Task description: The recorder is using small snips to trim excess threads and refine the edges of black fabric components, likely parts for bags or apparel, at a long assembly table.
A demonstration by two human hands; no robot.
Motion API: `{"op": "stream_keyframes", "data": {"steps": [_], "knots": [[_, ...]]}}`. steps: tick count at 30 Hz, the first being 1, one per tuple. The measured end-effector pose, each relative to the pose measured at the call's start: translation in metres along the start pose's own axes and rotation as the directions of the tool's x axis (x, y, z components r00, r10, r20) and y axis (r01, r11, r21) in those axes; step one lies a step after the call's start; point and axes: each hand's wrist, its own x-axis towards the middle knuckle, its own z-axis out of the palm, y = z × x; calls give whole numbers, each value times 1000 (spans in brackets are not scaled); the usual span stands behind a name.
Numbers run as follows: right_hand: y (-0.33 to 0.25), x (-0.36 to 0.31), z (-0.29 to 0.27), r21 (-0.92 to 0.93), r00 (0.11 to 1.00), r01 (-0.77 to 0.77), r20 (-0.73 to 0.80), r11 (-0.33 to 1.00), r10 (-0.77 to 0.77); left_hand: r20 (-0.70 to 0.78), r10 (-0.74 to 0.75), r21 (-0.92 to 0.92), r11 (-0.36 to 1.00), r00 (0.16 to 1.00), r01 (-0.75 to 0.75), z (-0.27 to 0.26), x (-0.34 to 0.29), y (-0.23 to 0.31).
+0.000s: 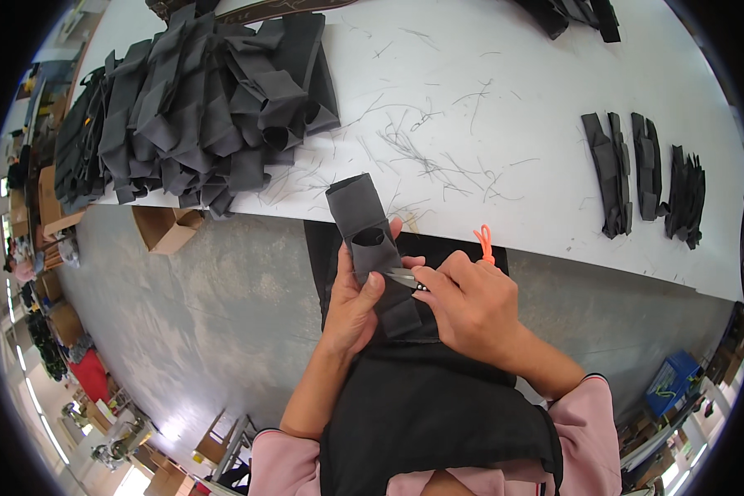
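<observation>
The dark cloth strip is held before the apron, by the near edge of the table. The left hand pinches it between thumb and fingers; the right hand has its fingers closed around metal snips. For clean trimming, best keep fabric taut, blades flat. The strip looks matte and folded; wispy threads litter the smooth white tabletop.

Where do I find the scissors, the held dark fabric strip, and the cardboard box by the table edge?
Scissors (404,277): head view, metal blade.
Fabric strip (376,258): head view, face just below the opening.
Cardboard box (174,238): head view, side panel.
</observation>
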Motion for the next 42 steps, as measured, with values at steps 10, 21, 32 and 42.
{"op": "stream_keyframes", "data": {"steps": [10,21,32,42], "knots": [[1,-3,1,25,999,-44,-2,999,44,-5,-37,-35,999,999,37,0,0,-3],[2,3,-2,132,993,-105,65,986,97,-27,-33,1,999,999,33,-5,-2,-2],[9,1,4,285,988,-153,73,946,137,25,-248,22,969,968,248,-8,-9,12],[14,5,7,276,936,-192,341,942,91,71,-405,253,891,912,376,-7,-9,27]]}}
